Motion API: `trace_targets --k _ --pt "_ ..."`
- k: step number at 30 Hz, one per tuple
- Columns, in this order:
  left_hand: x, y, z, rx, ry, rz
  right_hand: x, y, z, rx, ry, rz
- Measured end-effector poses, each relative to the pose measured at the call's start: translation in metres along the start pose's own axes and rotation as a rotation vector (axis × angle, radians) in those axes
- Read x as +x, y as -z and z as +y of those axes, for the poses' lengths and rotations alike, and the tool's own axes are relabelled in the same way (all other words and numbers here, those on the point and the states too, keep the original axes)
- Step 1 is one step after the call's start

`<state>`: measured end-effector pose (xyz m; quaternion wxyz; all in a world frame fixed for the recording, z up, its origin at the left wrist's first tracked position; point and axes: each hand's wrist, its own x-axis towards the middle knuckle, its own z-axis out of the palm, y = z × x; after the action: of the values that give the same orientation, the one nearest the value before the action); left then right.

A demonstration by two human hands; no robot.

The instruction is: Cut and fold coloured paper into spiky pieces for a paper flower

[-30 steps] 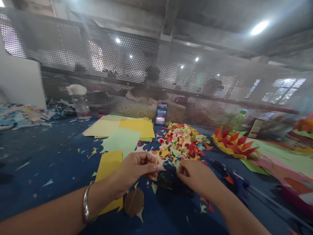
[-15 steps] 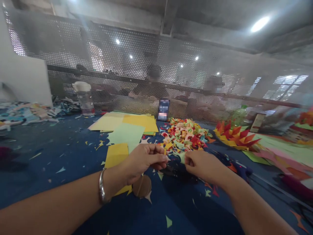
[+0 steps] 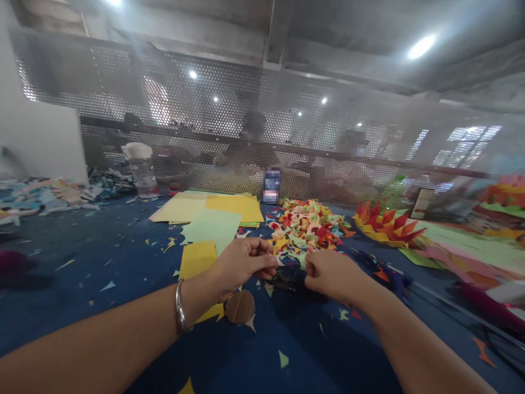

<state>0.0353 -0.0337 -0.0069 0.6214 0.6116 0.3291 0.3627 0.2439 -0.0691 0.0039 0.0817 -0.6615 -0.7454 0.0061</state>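
Observation:
My left hand (image 3: 248,265) is closed in a pinch, thumb against fingers; whatever sits at the fingertips is too small to make out. Just right of it, my right hand (image 3: 330,276) is curled into a fist, its grip hidden from view. A pale green scrap touches or lies just behind its knuckles; I cannot tell which. Between and below the hands is a blurred dark object (image 3: 289,280). Beyond them rises a heap of small colored paper pieces (image 3: 307,224). Under my left wrist lie a yellow sheet (image 3: 198,258) and a round brown disc (image 3: 240,307).
Yellow and cream sheets (image 3: 233,208) and a pale green sheet (image 3: 213,227) lie behind. A phone (image 3: 271,186) stands upright by the mesh partition. At left is a lidded cup (image 3: 140,169); at right, a red-orange paper piece (image 3: 388,225) and a blue corded tool (image 3: 396,280).
The view has shifted slightly, moving the whole scene a little. Both hands keep nearly the same pose, close together. The pale tip at my left fingertips shows less clearly now.

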Motion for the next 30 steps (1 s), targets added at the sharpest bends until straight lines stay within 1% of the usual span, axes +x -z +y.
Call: trace_targets --k 3,7,9,12,13,15,17,22,25,27,30 --pt "0.0 0.0 0.001 -0.011 0.003 0.005 -0.001 0.005 0.004 0.064 0.011 0.019" --pt "0.0 0.0 0.003 -0.042 0.003 0.04 0.0 0.014 0.007 0.198 0.075 0.012" --pt "0.0 0.001 0.005 -0.056 0.009 0.06 0.0 0.017 0.008 0.336 0.109 -0.011" --pt "0.0 0.003 0.006 -0.054 0.013 0.082 0.0 0.017 0.011 0.601 0.131 -0.093" --pt "0.0 0.003 0.006 -0.052 0.014 0.086 0.0 0.017 0.013 0.654 0.133 -0.118" --pt "0.001 0.005 0.006 -0.054 0.02 0.091 0.0 0.017 0.014 0.684 0.139 -0.145" --pt "0.002 0.005 0.005 -0.06 0.03 0.087 -0.001 0.017 0.014 0.709 0.146 -0.144" --pt "0.002 0.002 0.003 -0.096 0.059 0.044 -0.003 0.024 0.008 0.825 0.183 -0.076" --pt "0.0 -0.001 0.005 -0.125 0.07 0.001 -0.006 0.027 0.003 0.82 0.246 -0.055" --pt "-0.002 -0.002 0.006 -0.114 0.09 -0.009 -0.008 0.027 0.001 0.798 0.28 -0.06" --pt "-0.003 -0.004 0.005 -0.078 0.107 -0.01 -0.01 0.027 0.0 0.769 0.292 -0.075"
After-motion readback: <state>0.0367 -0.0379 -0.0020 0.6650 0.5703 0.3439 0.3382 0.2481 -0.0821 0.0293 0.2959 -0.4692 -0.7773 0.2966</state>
